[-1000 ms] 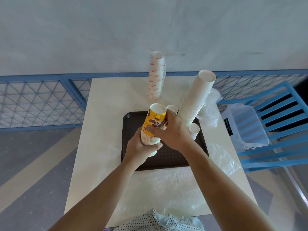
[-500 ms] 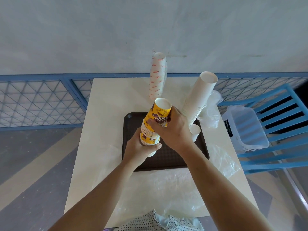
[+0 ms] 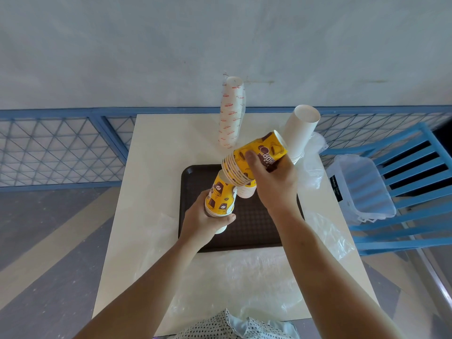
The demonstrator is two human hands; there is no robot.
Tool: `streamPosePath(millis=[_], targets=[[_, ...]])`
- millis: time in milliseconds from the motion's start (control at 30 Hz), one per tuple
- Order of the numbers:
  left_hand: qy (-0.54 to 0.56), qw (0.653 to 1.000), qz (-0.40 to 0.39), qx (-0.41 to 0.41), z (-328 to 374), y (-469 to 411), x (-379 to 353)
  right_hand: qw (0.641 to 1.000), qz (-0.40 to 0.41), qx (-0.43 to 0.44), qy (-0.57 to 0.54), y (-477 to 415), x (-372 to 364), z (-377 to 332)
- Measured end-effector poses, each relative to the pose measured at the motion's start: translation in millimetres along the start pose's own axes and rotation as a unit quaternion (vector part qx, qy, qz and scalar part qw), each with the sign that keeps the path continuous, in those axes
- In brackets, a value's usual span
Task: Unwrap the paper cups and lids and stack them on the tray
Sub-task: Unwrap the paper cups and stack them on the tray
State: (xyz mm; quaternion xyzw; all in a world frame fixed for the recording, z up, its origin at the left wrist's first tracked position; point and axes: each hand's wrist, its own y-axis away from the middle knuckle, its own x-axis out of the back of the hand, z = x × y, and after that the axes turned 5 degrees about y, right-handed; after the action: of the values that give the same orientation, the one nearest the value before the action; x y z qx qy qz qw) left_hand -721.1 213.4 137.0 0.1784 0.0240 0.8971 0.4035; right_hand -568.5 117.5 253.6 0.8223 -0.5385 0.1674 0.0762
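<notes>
two hands over brown tray (image 3: 256,231): left hand (image 3: 203,223) grips upright yellow cup stack (image 3: 220,199), right hand (image 3: 274,184) grips tilted yellow cup stack (image 3: 256,157), rims at lower stack's top, contact unclear. tall white cup stack (image 3: 300,133) leans at tray's far right. wrapped cup sleeve (image 3: 231,113) stands behind. loose plastic wrap (image 3: 244,277) at table's near edge.

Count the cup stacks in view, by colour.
Yellow: 2, lower yellow stack in left hand, upper yellow stack in right hand
Plain white: 2, tall white stack, short white stack on tray
Red-printed: 1, wrapped stack
Total: 5
</notes>
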Motion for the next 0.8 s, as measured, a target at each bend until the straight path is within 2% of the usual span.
streamPosePath(millis=[167,400,567,800], targets=[[0.006,1.000,-0.003,0.010,-3.7,-2.9,-0.1,0.997,0.045,-0.041,-0.041,-12.3,10.0,7.4],[0.014,1.000,-0.002,0.013,-6.1,-5.2,0.9,0.991,0.105,0.015,0.081,-40.4,11.7,21.9],[0.019,1.000,-0.001,0.020,-4.9,-6.2,2.5,0.982,0.088,0.065,0.153,-51.9,-6.5,41.3],[0.003,0.999,0.006,0.031,-1.3,-5.7,5.6,0.963,0.047,0.083,0.254,-52.8,-42.0,83.5]])
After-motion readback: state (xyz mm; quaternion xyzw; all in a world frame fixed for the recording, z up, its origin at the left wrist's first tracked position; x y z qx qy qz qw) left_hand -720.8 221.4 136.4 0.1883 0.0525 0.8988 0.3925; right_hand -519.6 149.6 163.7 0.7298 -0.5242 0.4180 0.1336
